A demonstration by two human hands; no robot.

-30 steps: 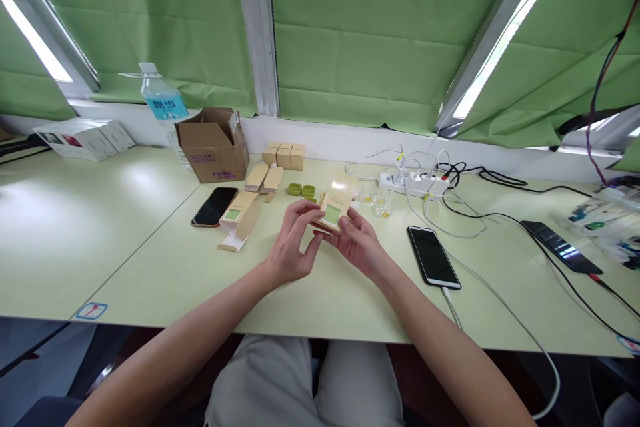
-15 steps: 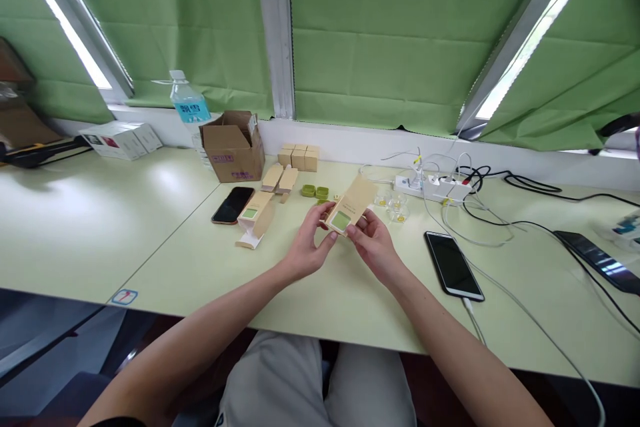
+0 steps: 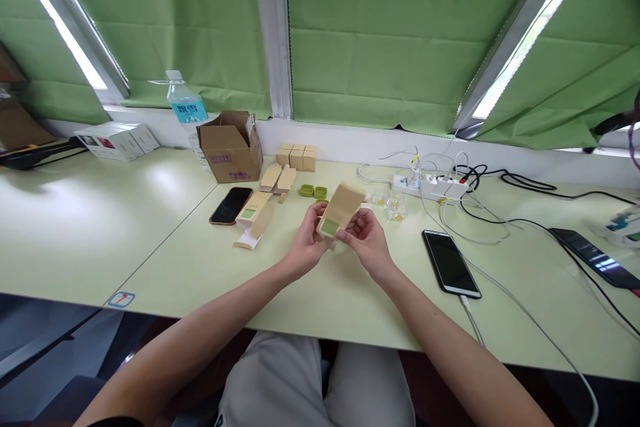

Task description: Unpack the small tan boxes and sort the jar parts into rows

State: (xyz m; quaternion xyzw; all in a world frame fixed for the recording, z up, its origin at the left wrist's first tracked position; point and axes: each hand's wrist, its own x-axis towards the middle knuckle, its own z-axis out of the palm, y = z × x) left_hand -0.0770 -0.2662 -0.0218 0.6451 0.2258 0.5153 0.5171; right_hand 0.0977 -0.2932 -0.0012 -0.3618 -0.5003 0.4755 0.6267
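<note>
Between my two hands is a small tan cardboard box with a green square on its near end; it is tilted and slightly blurred. My left hand grips its left side, and my right hand holds its right side, thumb near the green square. Left of my hands an opened box of the same kind lies with its white flap spread. Two more opened tan boxes lie behind it. Small green square containers sit just beyond my left hand. Several clear cups with yellow bits stand beyond my right hand.
At the back are a brown carton, a water bottle and small closed boxes. One phone lies left, another phone right with a cable attached. A power strip and loose cables spread across the right side.
The box has shifted slightly left and tipped in my hands, its near end turning. Both hands keep hold of it. The camera view has moved a little.
</note>
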